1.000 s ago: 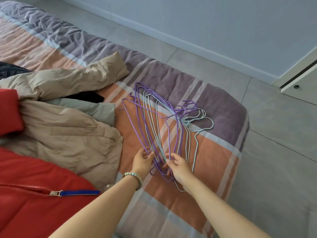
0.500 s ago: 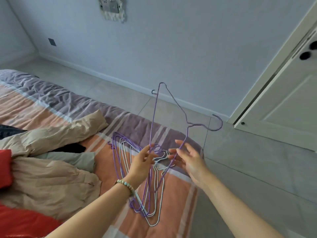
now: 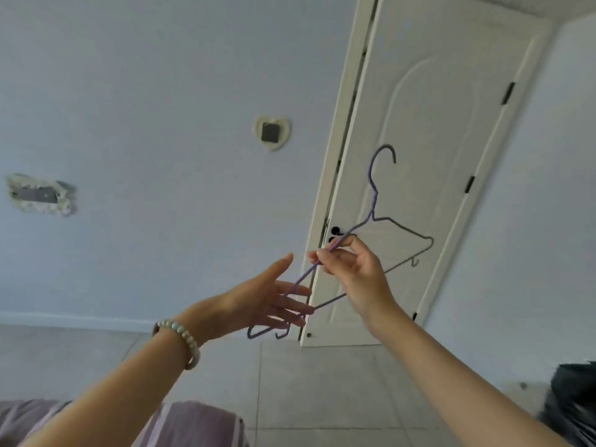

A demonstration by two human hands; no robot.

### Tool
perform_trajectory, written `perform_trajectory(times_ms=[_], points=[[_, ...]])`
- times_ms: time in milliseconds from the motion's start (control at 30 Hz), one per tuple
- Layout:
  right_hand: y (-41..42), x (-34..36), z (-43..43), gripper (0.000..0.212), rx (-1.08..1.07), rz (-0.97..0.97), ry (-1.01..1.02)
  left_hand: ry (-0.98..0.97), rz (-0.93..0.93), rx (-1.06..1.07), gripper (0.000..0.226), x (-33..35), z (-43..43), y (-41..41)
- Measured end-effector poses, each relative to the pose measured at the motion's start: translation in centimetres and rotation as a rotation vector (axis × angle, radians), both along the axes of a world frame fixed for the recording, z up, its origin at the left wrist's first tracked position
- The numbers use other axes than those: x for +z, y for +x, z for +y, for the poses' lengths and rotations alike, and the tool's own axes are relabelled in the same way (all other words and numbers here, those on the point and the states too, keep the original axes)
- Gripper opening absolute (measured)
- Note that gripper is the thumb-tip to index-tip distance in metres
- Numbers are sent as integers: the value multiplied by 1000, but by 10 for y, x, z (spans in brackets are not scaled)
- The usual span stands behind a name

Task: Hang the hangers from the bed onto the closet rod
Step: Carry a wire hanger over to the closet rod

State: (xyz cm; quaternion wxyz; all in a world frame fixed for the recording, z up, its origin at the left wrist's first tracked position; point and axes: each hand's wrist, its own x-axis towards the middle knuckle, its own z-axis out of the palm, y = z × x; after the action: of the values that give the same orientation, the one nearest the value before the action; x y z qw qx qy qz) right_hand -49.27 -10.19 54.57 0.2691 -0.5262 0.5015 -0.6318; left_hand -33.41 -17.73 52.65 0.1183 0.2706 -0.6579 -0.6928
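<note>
A single purple wire hanger [image 3: 374, 204] is up in the air in front of the white door, its hook pointing upward. My right hand [image 3: 350, 269] pinches one sloping arm of the hanger between thumb and fingers. My left hand [image 3: 267, 304] is spread with straight fingers just left of it, and the hanger's lower corner passes beside those fingers. The bed [image 3: 200, 421] shows only as a purple striped corner at the bottom edge. The other hangers and the closet rod are out of view.
A white door [image 3: 435, 124] with a black handle stands ahead at the right. The pale wall [image 3: 161, 91] carries a heart-shaped frame [image 3: 272, 132] and a framed switch plate [image 3: 40, 195]. Grey tile floor [image 3: 322, 382] lies below. A dark object [image 3: 577, 401] sits at the lower right.
The view swung up from the bed toward the door. One purple hanger was lifted off the pile; my right hand took hold of it and my left hand let go and spread.
</note>
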Motion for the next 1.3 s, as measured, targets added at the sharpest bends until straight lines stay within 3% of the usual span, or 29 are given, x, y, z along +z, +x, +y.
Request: perform_trajectory(times_ms=[200, 400, 800, 1167, 1300], points=[[-78, 104, 106, 15, -383, 128, -273, -437, 206, -211, 43, 111, 83, -90], [-143, 157, 230, 13, -674, 192, -416, -571, 432, -340, 33, 167, 181, -187], [-277, 194, 439, 12, -1018, 187, -482, -587, 595, -540, 32, 206, 378, -358], [-404, 222, 578, 9, -1150, 144, -331, -451, 640, -655, 19, 217, 520, -506], [-439, 233, 613, 23, -1208, 73, -273, -431, 647, -700, 18, 219, 558, -543]])
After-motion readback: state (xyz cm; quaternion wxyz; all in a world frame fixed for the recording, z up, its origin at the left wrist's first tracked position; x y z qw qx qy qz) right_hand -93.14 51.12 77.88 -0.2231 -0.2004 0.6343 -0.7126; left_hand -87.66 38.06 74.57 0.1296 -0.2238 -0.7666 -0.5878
